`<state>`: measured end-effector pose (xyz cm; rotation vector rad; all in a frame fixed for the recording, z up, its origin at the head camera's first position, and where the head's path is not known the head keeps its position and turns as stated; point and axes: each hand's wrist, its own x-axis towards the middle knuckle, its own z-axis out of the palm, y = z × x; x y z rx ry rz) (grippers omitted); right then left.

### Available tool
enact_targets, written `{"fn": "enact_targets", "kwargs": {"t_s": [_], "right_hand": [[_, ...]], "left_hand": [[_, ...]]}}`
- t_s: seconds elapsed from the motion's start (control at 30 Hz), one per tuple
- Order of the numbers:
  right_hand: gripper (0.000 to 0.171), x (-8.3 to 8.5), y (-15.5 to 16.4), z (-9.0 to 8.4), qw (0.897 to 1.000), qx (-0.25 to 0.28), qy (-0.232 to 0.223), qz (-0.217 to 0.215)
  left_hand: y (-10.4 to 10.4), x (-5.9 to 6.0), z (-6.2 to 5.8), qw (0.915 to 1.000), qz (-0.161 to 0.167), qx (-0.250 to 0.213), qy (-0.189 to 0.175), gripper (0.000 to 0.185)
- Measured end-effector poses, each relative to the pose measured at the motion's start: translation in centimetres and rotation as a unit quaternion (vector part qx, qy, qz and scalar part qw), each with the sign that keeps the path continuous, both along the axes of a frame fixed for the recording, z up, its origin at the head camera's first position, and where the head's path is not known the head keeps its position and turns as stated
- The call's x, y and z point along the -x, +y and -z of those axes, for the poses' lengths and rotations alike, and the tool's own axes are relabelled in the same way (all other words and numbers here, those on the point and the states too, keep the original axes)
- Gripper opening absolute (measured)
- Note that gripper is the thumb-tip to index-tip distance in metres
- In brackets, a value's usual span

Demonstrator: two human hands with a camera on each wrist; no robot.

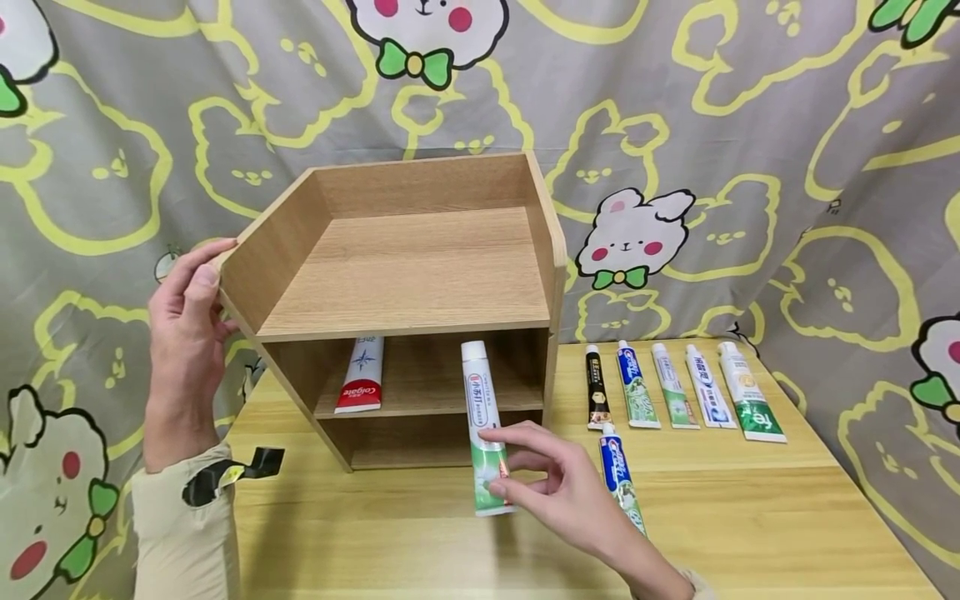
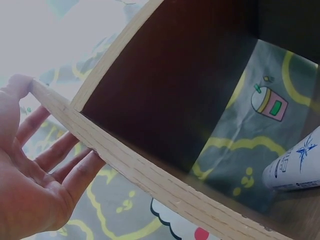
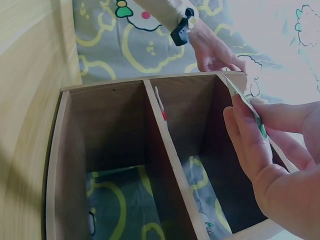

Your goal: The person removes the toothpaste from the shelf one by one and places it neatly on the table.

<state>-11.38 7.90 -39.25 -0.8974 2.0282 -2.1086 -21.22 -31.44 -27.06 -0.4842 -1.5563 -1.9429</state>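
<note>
My left hand (image 1: 187,321) holds the left side panel of a small wooden shelf (image 1: 405,271) near its upper front corner. In the left wrist view, its thumb and fingers (image 2: 77,175) lie along the panel's edge. A white and green toothpaste tube (image 1: 480,417) is pinched between the thumb and fingers of my right hand (image 1: 562,483), cap upward, in front of the shelf's open compartments. Seen from the right wrist, that tube (image 3: 260,125) shows edge-on. On the middle shelf board lies a red and white Colgate tube (image 1: 363,379), its red end toward the front.
Right of the shelf, several toothpaste tubes lie in a row on the wooden table (image 1: 720,517), from a black one (image 1: 597,387) to a white and green one (image 1: 750,396). Nearer me lies a blue and green tube (image 1: 621,479), partly behind my right hand. A patterned curtain (image 1: 675,108) hangs behind.
</note>
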Motion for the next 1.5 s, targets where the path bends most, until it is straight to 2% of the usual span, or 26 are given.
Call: {"fn": "enact_targets", "kwargs": {"t_s": [0.2, 0.43, 0.57, 0.67, 0.87, 1.1, 1.5], "right_hand": [[0.043, -0.5, 1.0, -0.6, 1.000, 0.006, 0.021, -0.001], [0.044, -0.9, 2.1, -0.9, 0.999, 0.017, 0.042, 0.003], [0.044, -1.0, 2.6, -0.9, 0.998, 0.015, 0.055, 0.013], [0.045, -1.1, 3.0, -0.7, 0.996, 0.010, 0.088, 0.029], [0.049, -1.1, 4.2, -0.4, 0.992, 0.013, 0.122, 0.042], [0.051, -1.5, 6.3, -0.3, 0.992, -0.035, 0.080, 0.089], [0.050, -1.3, 9.8, 0.6, 0.987, -0.078, 0.072, 0.123]], "left_hand": [[-0.2, -0.1, 0.0, 1.0000, -0.005, 0.004, 0.001, 0.044], [-0.2, -0.3, 0.0, 0.9997, 0.019, -0.005, -0.010, 0.039], [-0.2, -0.2, 0.1, 1.0000, 0.006, 0.000, 0.001, 0.043], [-0.2, 0.0, 0.1, 1.0000, -0.004, 0.002, 0.005, 0.045], [-0.2, 0.1, 0.1, 1.0000, -0.005, -0.001, 0.005, 0.046], [-0.1, 0.1, 0.1, 0.9999, -0.004, 0.007, 0.007, 0.045], [-0.2, 0.2, 0.2, 0.9999, -0.004, 0.006, 0.008, 0.046]]}}
